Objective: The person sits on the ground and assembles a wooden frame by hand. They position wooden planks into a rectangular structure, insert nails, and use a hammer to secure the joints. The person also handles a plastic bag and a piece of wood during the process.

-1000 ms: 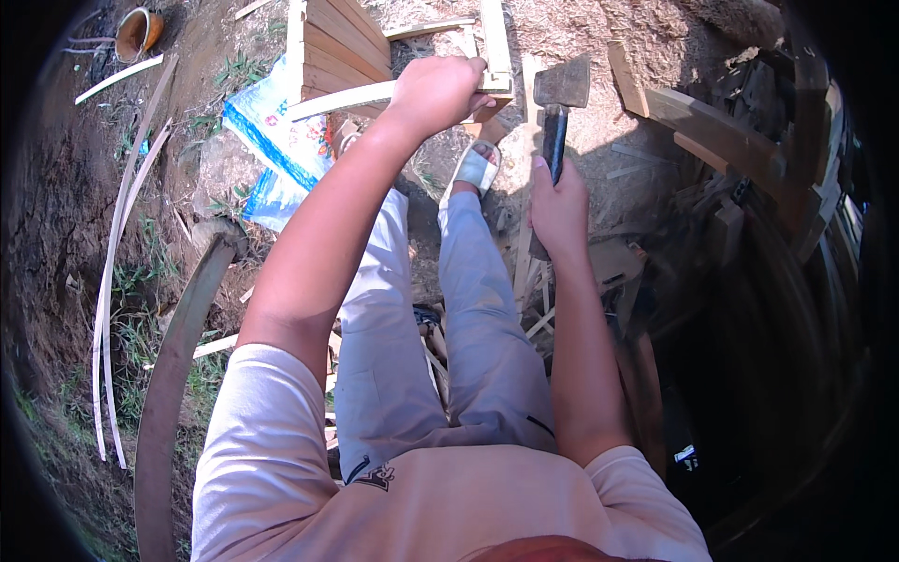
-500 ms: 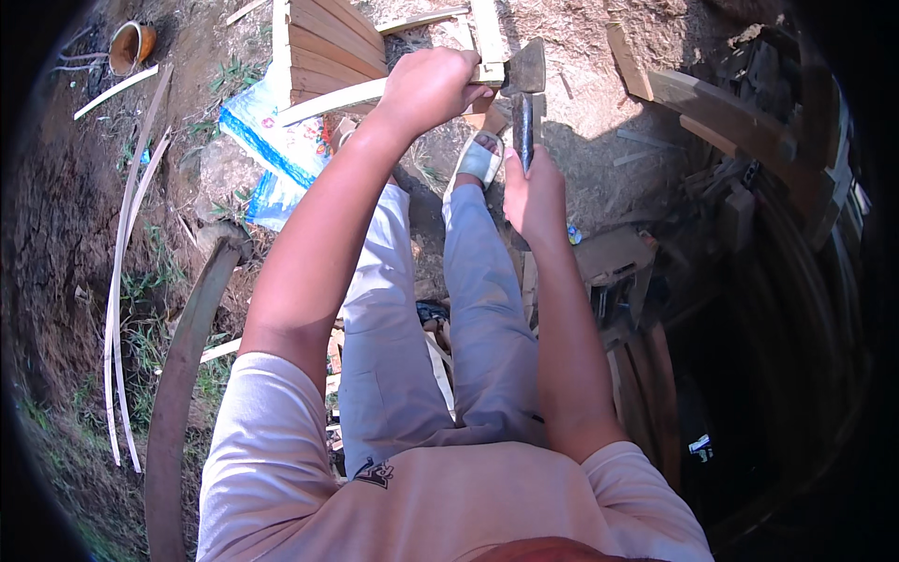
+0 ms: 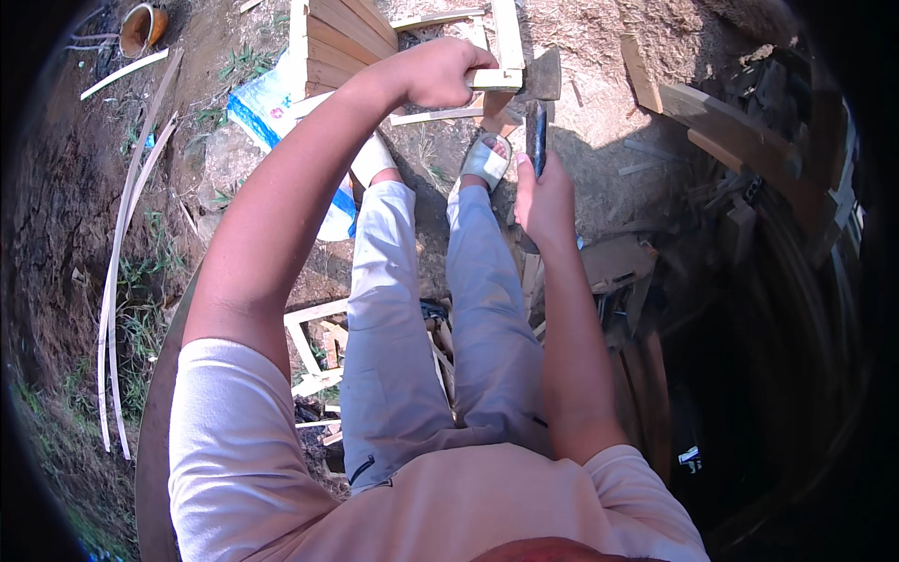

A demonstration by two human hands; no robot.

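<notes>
One bare left hand [image 3: 438, 73] is clamped on a pale, square-edged wooden frame [image 3: 508, 39] beside slatted boards [image 3: 339, 45]. Apart from it, the right hand [image 3: 549, 201] wraps a dark-handled hatchet [image 3: 537, 140], its flat metal head near the frame's corner.

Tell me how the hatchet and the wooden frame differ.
The hatchet is dark; the wooden frame is pale. The hatchet has a metal head; the wooden frame is built of strips. The right hand holds the hatchet; the left hand grips the wooden frame. Both are held.
</notes>
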